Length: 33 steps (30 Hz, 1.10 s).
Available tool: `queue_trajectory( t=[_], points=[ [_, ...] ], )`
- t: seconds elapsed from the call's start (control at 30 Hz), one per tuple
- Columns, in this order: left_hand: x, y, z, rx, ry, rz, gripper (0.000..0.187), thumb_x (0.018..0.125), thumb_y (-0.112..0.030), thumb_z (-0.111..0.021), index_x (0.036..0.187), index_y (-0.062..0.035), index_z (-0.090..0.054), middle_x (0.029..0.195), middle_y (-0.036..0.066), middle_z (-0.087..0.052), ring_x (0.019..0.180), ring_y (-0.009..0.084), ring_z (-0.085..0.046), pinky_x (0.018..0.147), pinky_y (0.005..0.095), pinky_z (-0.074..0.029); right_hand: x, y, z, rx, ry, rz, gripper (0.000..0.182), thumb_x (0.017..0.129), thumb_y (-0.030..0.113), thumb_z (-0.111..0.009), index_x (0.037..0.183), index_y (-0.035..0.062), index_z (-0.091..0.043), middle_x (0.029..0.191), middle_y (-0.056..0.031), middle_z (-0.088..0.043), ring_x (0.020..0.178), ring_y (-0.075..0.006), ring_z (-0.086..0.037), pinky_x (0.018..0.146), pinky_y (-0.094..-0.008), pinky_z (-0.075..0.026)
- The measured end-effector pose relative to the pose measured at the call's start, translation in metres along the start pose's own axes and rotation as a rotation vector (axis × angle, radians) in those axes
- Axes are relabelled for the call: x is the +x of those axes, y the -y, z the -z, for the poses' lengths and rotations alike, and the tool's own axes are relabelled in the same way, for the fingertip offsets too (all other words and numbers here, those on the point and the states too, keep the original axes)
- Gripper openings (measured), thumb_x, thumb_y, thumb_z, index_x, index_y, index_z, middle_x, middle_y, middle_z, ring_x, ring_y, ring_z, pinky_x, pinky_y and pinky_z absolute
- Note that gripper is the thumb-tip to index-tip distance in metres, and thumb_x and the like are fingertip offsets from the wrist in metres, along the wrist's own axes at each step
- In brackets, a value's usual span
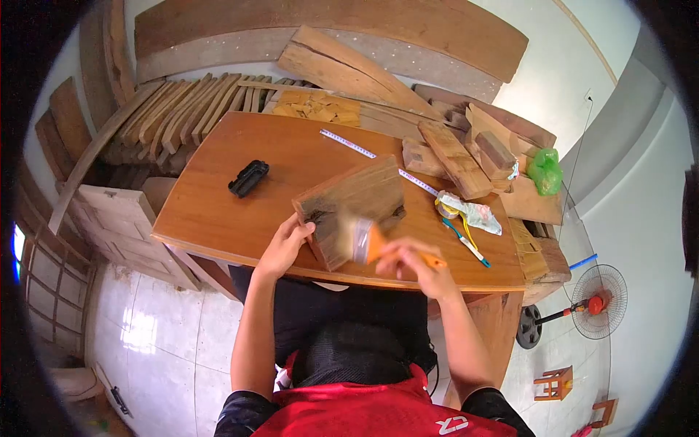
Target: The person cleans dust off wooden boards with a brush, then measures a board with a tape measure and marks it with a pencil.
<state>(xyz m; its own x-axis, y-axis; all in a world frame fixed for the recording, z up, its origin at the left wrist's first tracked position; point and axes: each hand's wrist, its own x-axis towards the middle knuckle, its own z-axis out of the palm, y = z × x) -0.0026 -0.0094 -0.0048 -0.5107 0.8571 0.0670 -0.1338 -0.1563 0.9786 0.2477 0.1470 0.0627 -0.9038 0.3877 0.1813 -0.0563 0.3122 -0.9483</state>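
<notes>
My left hand (286,246) grips the left edge of a wooden board (357,193), thumb on its upper face. The board has dark, rough patches near its left corner and right edge, and it lies tilted near the table's front. In my right hand (416,264) is a paintbrush (373,244) with an orange handle and a metal band. Its pale bristles are smeared by motion and overlap the middle of the board.
The brown table (218,182) bears a black plastic case (248,178), a measuring tape (348,143), a toothbrush (466,242) and a tape roll (448,205). Wood blocks (455,160) and a green bag (545,172) lie right. Planks (182,116) line the back; a fan (598,301) stands right.
</notes>
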Motion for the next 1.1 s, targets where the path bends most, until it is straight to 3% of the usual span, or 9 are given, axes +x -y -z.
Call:
queue_trajectory(
  t=[0.03, 0.13, 0.3, 0.43, 0.57, 0.67, 0.8, 0.97, 1.1],
  points=[
    [0.003, 0.004, 0.003, -0.001, 0.004, 0.004, 0.041, 0.1, -0.029, -0.056, 0.128, 0.0004, -0.054, 0.106, 0.004, -0.056, 0.103, 0.0154, -0.05, 0.095, 0.0304, -0.041, -0.004, 0.005, 0.001, 0.061, 0.146, -0.046, 0.039, 0.107, 0.032, -0.044, 0.11, -0.0013, -0.064, 0.087, -0.0146, -0.072, 0.073, -0.0166, -0.066, 0.062, -0.0275, -0.05],
    [0.007, 0.019, 0.009, -0.027, 0.017, 0.004, 0.041, 0.1, -0.029, -0.056, 0.128, 0.0004, -0.054, 0.107, 0.004, -0.056, 0.103, 0.0152, -0.05, 0.095, 0.0302, -0.041, 0.002, -0.01, 0.005, 0.014, -0.217, 0.07, 0.033, 0.106, 0.029, -0.047, 0.112, 0.0026, -0.067, 0.083, -0.0071, -0.072, 0.07, -0.0081, -0.06, 0.061, -0.0217, -0.045],
    [0.001, 0.005, -0.002, -0.11, -0.046, 0.013, 0.042, 0.1, -0.028, -0.057, 0.131, 0.0001, -0.053, 0.103, 0.001, -0.054, 0.097, 0.0126, -0.048, 0.09, 0.0281, -0.041, -0.002, -0.005, 0.017, -0.001, 0.153, -0.121, 0.034, 0.106, 0.03, -0.048, 0.113, 0.0034, -0.066, 0.083, -0.0077, -0.072, 0.069, -0.0094, -0.062, 0.059, -0.0227, -0.046],
    [0.009, 0.026, 0.004, -0.181, 0.026, -0.062, 0.047, 0.1, -0.027, -0.056, 0.137, 0.0004, -0.05, 0.113, 0.003, -0.056, 0.105, 0.014, -0.05, 0.096, 0.0289, -0.041, 0.013, -0.015, 0.006, 0.157, -0.445, 0.115, 0.033, 0.106, 0.029, -0.049, 0.115, 0.0012, -0.065, 0.086, -0.0088, -0.071, 0.075, -0.0115, -0.064, 0.062, -0.0252, -0.049],
    [0.015, 0.034, 0.015, -0.146, 0.026, -0.028, 0.048, 0.1, -0.026, -0.056, 0.14, 0.0001, -0.048, 0.112, 0.003, -0.056, 0.106, 0.0132, -0.05, 0.096, 0.0284, -0.041, 0.003, -0.017, 0.018, 0.044, -0.063, 0.068, 0.031, 0.106, 0.025, -0.049, 0.112, -0.0006, -0.064, 0.081, -0.0088, -0.068, 0.074, -0.0143, -0.065, 0.065, -0.0267, -0.051],
    [0.008, 0.021, 0.004, -0.166, 0.001, -0.036, 0.048, 0.1, -0.026, -0.056, 0.139, -0.0005, -0.048, 0.107, 0.001, -0.054, 0.099, 0.0116, -0.048, 0.091, 0.0268, -0.04, 0.0, -0.017, 0.037, 0.105, 0.015, -0.002, 0.027, 0.106, 0.023, -0.049, 0.113, 0.0026, -0.065, 0.08, -0.0074, -0.067, 0.073, -0.0127, -0.063, 0.064, -0.027, -0.05],
    [0.009, 0.023, 0.009, -0.113, 0.036, -0.024, 0.051, 0.1, -0.025, -0.055, 0.143, 0.0002, -0.045, 0.115, 0.003, -0.055, 0.102, 0.0133, -0.049, 0.095, 0.0284, -0.04, 0.017, -0.021, 0.029, 0.048, -0.538, 0.061, 0.027, 0.106, 0.024, -0.049, 0.112, 0.0035, -0.065, 0.08, -0.0058, -0.065, 0.071, -0.0117, -0.062, 0.059, -0.0239, -0.048],
    [0.005, 0.013, 0.001, -0.184, -0.013, -0.03, 0.052, 0.1, -0.023, -0.055, 0.144, 0.0009, -0.043, 0.121, 0.004, -0.054, 0.109, 0.0155, -0.05, 0.101, 0.0318, -0.04, -0.01, -0.016, 0.016, 0.173, 0.025, -0.056, 0.025, 0.106, 0.023, -0.049, 0.109, 0.0037, -0.066, 0.078, -0.0029, -0.063, 0.068, -0.0076, -0.058, 0.058, -0.0222, -0.047],
    [0.002, 0.013, 0.003, -0.144, 0.013, -0.006, 0.052, 0.099, -0.023, -0.055, 0.144, 0.0012, -0.043, 0.126, 0.005, -0.055, 0.115, 0.0173, -0.051, 0.103, 0.0323, -0.039, 0.007, -0.027, 0.036, 0.116, -0.359, 0.041, 0.024, 0.105, 0.024, -0.053, 0.109, 0.0043, -0.066, 0.076, -0.0006, -0.059, 0.064, -0.0059, -0.052, 0.056, -0.0212, -0.043]
  ],
)
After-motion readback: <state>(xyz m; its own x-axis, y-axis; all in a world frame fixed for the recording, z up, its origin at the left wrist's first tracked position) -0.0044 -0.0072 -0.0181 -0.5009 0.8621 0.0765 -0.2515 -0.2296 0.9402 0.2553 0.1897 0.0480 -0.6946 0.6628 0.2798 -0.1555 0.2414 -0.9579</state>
